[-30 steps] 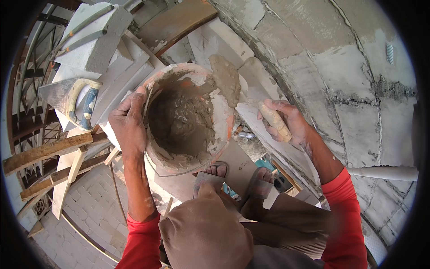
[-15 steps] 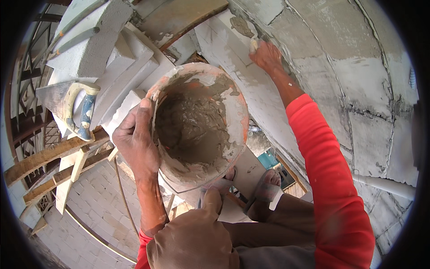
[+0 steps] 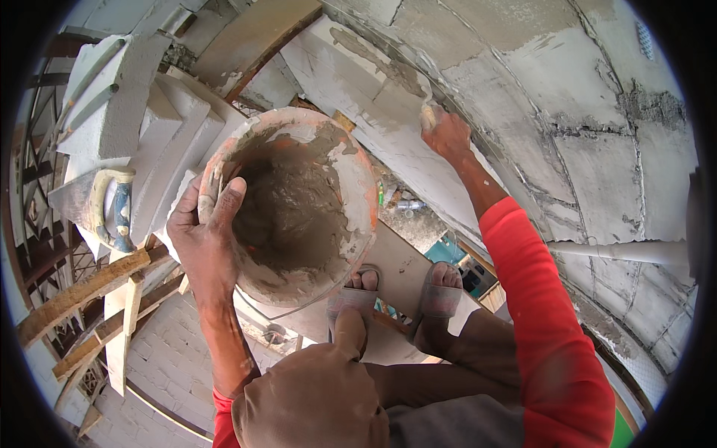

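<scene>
My left hand (image 3: 205, 235) grips the left rim of an orange bucket (image 3: 362, 187), thumb over the edge, fingers mostly hidden. The bucket is smeared with dried mortar and tilted so its mouth faces me. Wet grey mortar (image 3: 287, 201) lies inside. Farther to the right, my right hand (image 3: 449, 138) is closed around the pale handle of a trowel (image 3: 428, 116). Its blade is hard to make out against a strip of mortar (image 3: 373, 58) along the top of a white block course (image 3: 351, 86).
Stacked white blocks (image 3: 104, 119) stand at left, with a handsaw (image 3: 78, 198) by them. Wooden beams (image 3: 82, 295) cross below. My sandalled feet are on a narrow board (image 3: 399, 261) with gaps beside it. A block wall (image 3: 523, 97) and a pipe (image 3: 635, 252) border the right.
My right hand has drawn the trowel back toward me along the block course, and the mortar strip is now longer. The bucket and left hand have shifted slightly left in view.
</scene>
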### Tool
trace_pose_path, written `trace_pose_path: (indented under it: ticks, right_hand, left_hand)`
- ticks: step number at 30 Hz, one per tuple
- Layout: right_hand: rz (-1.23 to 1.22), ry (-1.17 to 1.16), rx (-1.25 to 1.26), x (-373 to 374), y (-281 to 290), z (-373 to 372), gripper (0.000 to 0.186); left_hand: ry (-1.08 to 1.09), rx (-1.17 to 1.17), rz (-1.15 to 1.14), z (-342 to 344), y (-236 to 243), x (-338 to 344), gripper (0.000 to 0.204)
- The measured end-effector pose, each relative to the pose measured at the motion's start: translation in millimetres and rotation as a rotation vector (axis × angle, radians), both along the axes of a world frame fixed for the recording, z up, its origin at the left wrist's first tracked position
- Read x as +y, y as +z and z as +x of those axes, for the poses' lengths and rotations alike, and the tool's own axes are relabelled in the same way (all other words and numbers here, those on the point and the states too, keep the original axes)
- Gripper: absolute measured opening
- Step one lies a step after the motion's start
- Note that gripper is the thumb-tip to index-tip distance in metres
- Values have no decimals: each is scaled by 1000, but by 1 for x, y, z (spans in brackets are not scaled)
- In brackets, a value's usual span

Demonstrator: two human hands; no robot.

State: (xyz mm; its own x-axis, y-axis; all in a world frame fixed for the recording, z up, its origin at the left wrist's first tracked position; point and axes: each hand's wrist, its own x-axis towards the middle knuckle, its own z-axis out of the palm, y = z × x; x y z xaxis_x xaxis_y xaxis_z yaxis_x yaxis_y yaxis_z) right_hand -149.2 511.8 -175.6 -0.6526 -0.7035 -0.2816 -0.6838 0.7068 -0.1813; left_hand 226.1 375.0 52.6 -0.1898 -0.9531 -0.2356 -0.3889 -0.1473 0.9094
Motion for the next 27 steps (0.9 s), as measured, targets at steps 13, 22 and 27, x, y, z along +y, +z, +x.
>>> trace_pose_path:
  ticks: [13,22,27]
  right_hand:
    - [-403,564,-205,58,192,96,28]
    - [25,836,-458,46,230,152,17]
    - [203,305,-1230,40,233,109,42]
  left_hand:
    - [-117,99,129,-37,12,-13,41]
    - [-161,-23,-28,-56,9,12,41]
    - [-94,-30,-13,-43,9,12,41]
